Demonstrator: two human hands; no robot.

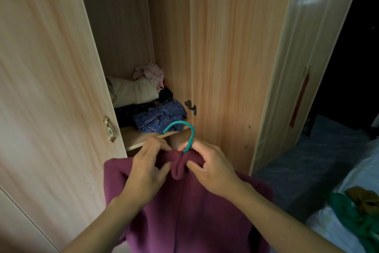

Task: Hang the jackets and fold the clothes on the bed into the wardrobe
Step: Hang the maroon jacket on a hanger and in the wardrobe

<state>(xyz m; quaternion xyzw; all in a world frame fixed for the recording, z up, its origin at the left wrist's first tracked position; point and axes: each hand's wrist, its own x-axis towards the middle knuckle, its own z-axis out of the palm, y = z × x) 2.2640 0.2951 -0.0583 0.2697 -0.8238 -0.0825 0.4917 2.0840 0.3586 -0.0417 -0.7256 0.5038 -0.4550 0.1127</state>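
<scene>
Your left hand (146, 167) and right hand (211, 168) meet at the collar of the maroon jacket (196, 218), which you hold up in front of the open wardrobe (225, 58), below its shelf (135, 138). Your left fingers are curled and pinch the collar cloth on its left side. Your right thumb and fingers pinch the rolled fold of the collar on its right side. The teal hanger (189, 142) rises out of the collar between your 2 hands, its neck just beside your right fingers. Its hook curves up and over to the left, in front of the shelf edge. Whether a finger actually touches the neck cannot be told. The rest of the hanger is hidden inside the jacket, which hangs down over your forearms.

On the shelf lies a blue patterned cloth (160, 117) near the front, with dark clothes (129, 113) beside it on the left. A cream bundle (137, 91) sits on the dark clothes, and a pink cloth (151, 73) lies behind it. The left door (51, 88) stands open and carries a gold handle (109, 129). A hinge (191, 106) shows on the panel right of the shelf.

At the lower right is the bed (365, 170), with a green cloth (352, 211) and a brown cloth (365, 197) lying on it, touching.
</scene>
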